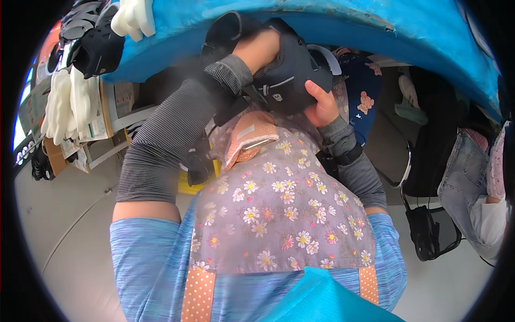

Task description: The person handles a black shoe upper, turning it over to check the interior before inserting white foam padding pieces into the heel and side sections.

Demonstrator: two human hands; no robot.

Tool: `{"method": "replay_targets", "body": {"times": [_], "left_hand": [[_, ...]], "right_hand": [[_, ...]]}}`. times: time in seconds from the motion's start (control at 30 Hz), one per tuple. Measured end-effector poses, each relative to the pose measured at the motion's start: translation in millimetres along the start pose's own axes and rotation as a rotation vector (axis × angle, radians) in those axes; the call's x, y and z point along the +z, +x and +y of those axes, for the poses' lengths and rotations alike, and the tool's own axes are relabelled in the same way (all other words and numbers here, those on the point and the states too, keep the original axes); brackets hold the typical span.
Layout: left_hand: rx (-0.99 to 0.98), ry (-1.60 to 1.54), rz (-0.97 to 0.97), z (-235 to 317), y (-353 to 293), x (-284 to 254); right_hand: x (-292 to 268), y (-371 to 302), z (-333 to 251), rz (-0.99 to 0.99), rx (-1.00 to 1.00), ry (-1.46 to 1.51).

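Note:
A black shaped fabric piece (pixel 289 70), with pale piping and a small light emblem, is held up in front of my chest at the blue-covered table's edge. It looks like a shoe upper, though its full shape is hidden. My left hand (pixel 261 49) reaches into it from the left, and its fingers are out of sight behind the fabric. From the right, my right hand (pixel 322 105) grips the lower side, thumb on the outer face. A curved white strip (pixel 326 58) shows at the piece's right side. Beside my left wrist a dark looped part (pixel 222 35) sticks up.
The blue-covered table (pixel 343 19) curves across the top. At left hang more black pieces (pixel 101 49) near white sole-like pieces (pixel 72 102) and others (pixel 134 19). A metal-framed chair (pixel 402 161) and another person's jeans-clad leg (pixel 466 177) are at right. A black bag (pixel 429 228) hangs there.

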State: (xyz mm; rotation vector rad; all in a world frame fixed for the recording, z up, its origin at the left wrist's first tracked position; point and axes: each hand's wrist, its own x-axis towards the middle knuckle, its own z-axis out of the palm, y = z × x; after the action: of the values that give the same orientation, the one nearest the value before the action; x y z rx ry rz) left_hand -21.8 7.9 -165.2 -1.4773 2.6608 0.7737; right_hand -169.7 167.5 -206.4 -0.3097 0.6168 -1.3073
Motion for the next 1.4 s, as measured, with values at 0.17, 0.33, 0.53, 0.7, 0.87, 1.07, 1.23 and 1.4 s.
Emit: {"method": "replay_targets", "body": {"times": [0.17, 0.33, 0.53, 0.7, 0.87, 1.07, 1.23, 1.4], "left_hand": [[-0.038, 0.072, 0.086, 10, -5, -14], [-0.068, 0.121, 0.202, 44, -28, -42], [0.011, 0.039, 0.165, -1, -22, -5], [0.045, -0.106, 0.038, -22, -10, 12], [0.264, -0.297, 0.042, -24, -5, 22], [0.222, 0.007, 0.195, -37, -7, 33], [0.061, 0.060, 0.085, -9, -20, 1], [0.088, 0.083, 0.225, -21, -15, 21]], "right_hand": [[2, 4, -8, -0.026, 0.120, 0.169], [4, -2, -10, -0.091, 0.029, 0.165], [4, 1, -12, -0.013, 0.069, 0.105], [5, 2, -12, 0.015, 0.058, 0.058], [0, 2, -12, 0.019, 0.026, 0.012], [2, 2, -14, 0.012, 0.037, 0.020], [0, 5, -12, 0.023, 0.051, 0.054], [-3, 6, -13, -0.014, 0.083, 0.078]]}}
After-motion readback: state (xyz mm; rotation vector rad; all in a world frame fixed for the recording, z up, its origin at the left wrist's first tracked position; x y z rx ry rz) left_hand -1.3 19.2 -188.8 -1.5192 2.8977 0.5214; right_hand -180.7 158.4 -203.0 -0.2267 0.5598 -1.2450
